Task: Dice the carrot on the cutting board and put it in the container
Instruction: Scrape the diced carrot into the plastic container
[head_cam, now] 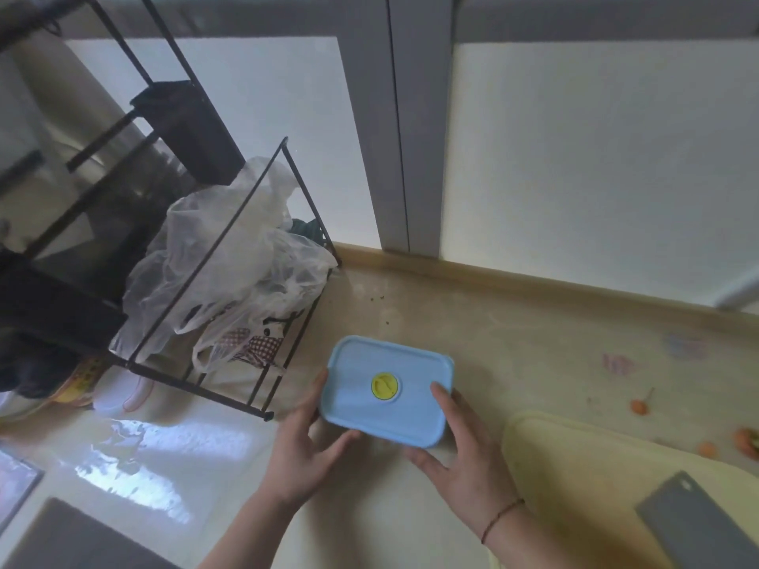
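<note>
A light blue container (386,390) with its lid on and a yellow round valve in the middle sits on the beige counter. My left hand (302,441) holds its left side, fingers along the edge and thumb at the near corner. At the right side, my right hand (464,445) grips the container, with a finger on the lid and the thumb at the near edge. A pale yellow cutting board (575,466) lies to the right, with a grey cleaver blade (694,523) on it. Small orange carrot scraps (638,406) lie on the counter at far right.
A black wire rack (213,289) stuffed with plastic bags stands to the left of the container, close to my left hand. Behind the counter rise a frosted window and a grey frame. A dark grey object (74,540) sits at the bottom left.
</note>
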### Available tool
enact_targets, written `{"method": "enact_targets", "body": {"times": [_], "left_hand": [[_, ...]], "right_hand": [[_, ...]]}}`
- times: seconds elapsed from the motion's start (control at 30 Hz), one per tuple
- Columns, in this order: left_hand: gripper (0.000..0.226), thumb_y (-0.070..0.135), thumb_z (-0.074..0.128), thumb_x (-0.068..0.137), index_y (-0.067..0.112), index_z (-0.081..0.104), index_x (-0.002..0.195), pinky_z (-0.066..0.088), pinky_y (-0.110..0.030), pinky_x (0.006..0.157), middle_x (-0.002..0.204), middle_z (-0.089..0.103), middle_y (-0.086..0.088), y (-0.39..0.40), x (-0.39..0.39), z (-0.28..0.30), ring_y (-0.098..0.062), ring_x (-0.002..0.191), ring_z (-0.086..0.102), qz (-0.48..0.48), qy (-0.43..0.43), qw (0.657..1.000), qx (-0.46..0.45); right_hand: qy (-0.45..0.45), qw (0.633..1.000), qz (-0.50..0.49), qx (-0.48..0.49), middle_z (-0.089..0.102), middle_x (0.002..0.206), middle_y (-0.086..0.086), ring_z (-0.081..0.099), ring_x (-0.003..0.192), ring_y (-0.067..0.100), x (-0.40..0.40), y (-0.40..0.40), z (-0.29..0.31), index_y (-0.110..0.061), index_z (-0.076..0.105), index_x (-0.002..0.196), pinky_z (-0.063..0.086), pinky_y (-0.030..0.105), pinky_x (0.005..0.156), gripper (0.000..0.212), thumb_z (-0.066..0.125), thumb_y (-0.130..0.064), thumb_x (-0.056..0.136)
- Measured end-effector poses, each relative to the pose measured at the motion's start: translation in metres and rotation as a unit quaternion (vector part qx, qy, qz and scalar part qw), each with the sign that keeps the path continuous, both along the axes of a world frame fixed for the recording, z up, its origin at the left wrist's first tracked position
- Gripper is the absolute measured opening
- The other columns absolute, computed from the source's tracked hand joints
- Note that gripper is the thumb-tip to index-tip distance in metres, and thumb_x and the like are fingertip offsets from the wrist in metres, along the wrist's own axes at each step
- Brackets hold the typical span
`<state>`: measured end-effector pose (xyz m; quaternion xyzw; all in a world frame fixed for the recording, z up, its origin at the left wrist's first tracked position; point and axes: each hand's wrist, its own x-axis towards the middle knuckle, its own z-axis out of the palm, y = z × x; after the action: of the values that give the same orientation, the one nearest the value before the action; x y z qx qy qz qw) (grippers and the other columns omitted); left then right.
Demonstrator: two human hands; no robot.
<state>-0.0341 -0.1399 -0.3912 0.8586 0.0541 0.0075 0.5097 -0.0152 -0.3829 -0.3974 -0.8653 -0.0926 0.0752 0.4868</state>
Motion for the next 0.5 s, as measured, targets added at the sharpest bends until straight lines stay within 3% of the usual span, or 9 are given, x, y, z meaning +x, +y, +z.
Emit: {"method": "enact_targets", "body": {"times": [0.1,0.17,0.27,0.37,0.5], "left_hand": [[0.078,0.048,0.079,0.072,0.044,0.041,0.140,0.046,-0.019,0.104,0.134,0.059,0.028,-0.013,0.016,0.007,0.001,0.126,0.057,0.027,-0.005,0.999,-0.025],[0.075,0.044,0.083,0.071,0.049,0.043,0.134,0.045,-0.015,0.103,0.126,0.057,0.041,-0.018,0.035,0.008,0.007,0.121,0.058,0.050,0.002,0.998,-0.042],[0.070,0.030,0.088,0.075,0.055,0.049,0.127,0.046,-0.017,0.102,0.118,0.059,0.039,-0.031,0.078,0.006,0.006,0.119,0.059,0.068,-0.003,0.996,-0.050],[0.079,0.015,0.081,0.083,0.037,0.040,0.147,0.043,-0.011,0.102,0.128,0.051,0.034,-0.046,0.114,0.011,0.018,0.115,0.053,0.057,-0.002,0.997,-0.045],[0.083,0.018,0.076,0.089,0.033,0.029,0.156,0.040,-0.038,0.116,0.152,0.046,0.007,-0.047,0.131,0.004,-0.009,0.136,0.048,0.019,0.049,0.998,-0.036]], "right_hand": [[-0.018,0.999,-0.029,0.040,0.048,0.147,0.008,0.038,0.137,0.008,0.015,0.000,0.004,-0.040,0.034,0.142,0.027,0.009,0.111,0.070,0.061,-0.055,0.079],[-0.040,0.998,-0.036,0.027,0.050,0.144,0.016,0.042,0.135,0.016,0.037,-0.002,0.011,-0.024,0.046,0.141,0.026,0.007,0.111,0.067,0.061,-0.049,0.081],[-0.040,0.997,-0.062,-0.008,0.051,0.141,0.024,0.051,0.131,0.032,0.077,-0.008,0.018,-0.004,0.052,0.138,0.026,0.010,0.106,0.068,0.069,-0.036,0.079],[-0.018,0.997,-0.066,-0.044,0.048,0.144,0.019,0.050,0.131,0.033,0.109,-0.015,0.023,-0.005,0.047,0.142,0.027,0.014,0.104,0.067,0.075,-0.022,0.083],[0.020,0.993,-0.049,-0.105,0.041,0.149,0.012,0.045,0.133,0.028,0.124,-0.020,0.021,-0.015,0.036,0.150,0.034,0.028,0.108,0.071,0.069,-0.030,0.089]]}}
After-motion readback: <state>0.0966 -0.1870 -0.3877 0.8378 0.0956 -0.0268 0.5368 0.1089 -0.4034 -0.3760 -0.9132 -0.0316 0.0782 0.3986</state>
